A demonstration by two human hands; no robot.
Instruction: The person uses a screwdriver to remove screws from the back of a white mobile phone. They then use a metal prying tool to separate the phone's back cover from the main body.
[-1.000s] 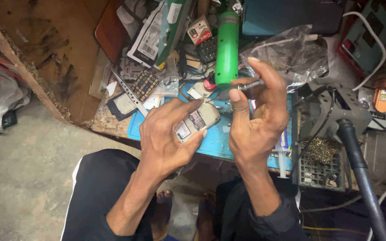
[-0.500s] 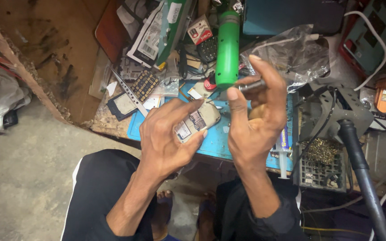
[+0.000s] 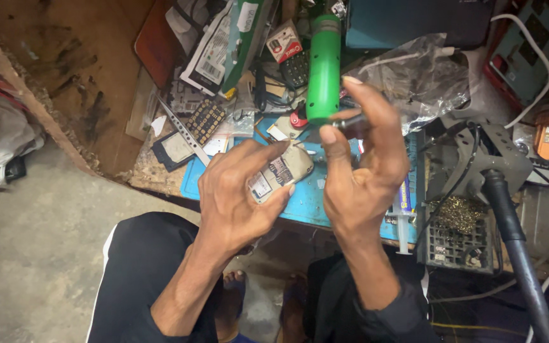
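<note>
Hands over the near edge of the table [image 3: 160,181], above the blue mat [image 3: 316,200]. Left hand [image 3: 239,194] wraps a small opened phone [image 3: 281,174], fingers curled over its top and thumb under the near end; the exposed inner side faces up, most of the body hidden by the fingers. Right hand [image 3: 366,171] pinches a dark, slim tool handle [image 3: 351,126] between thumb and first fingers, held just right of the phone. Tool tip is not visible, so cannot tell whether it touches the phone.

Green cylindrical tool [image 3: 323,67] lies behind the right hand, toward the far edge; its top is cut off by the frame. Crumpled clear plastic bag [image 3: 424,79] sits right of it, contents unreadable. Keypad part [image 3: 206,119] and flat dark square part [image 3: 176,148] lie at the left side of the table, beside the mat. Syringe [image 3: 403,222] lies on the mat's right edge, partly behind the right wrist. Black grid holder with brass wool [image 3: 455,225] stands at the right, next to a dark hose handle [image 3: 509,222] that runs out of the bottom of the frame. Far clutter of cards and cables is too tangled to sort.
</note>
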